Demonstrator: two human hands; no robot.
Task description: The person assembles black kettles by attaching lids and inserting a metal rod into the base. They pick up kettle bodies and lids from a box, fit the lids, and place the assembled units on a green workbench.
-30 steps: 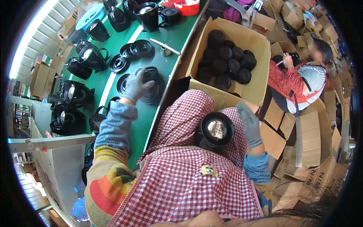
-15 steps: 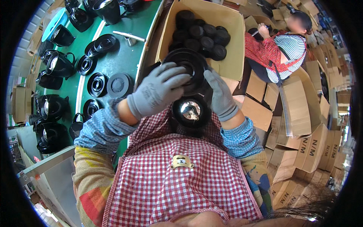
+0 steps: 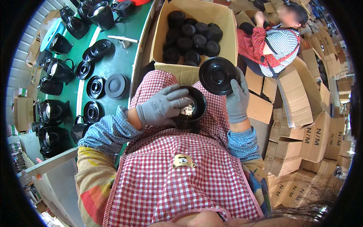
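Note:
On my lap, between my knees, stands a black pot [image 3: 201, 102] with a shiny metal inside, its mouth uncovered. My left hand [image 3: 162, 107], in a grey glove, grips it from the left, with the fingers over its rim. In my gloved right hand [image 3: 238, 99] is a round black lid [image 3: 217, 75], pinched at its right edge and held up beyond the pot. Its broad ringed face is turned toward me. The lid and the pot are apart.
A carton [image 3: 157, 41] of black cylindrical pieces stands beyond my knees. On the green table [image 3: 109, 68] at left are ringed black lids [image 3: 96, 87], black pots [image 3: 56, 70] and a white stick [image 3: 123, 38]. Cartons [image 3: 298, 102] crowd the right; a person [image 3: 281, 41] sits at the far right.
My right hand has carried the lid away from above the pot, to the right. My left hand has come down off the lid onto the pot's rim.

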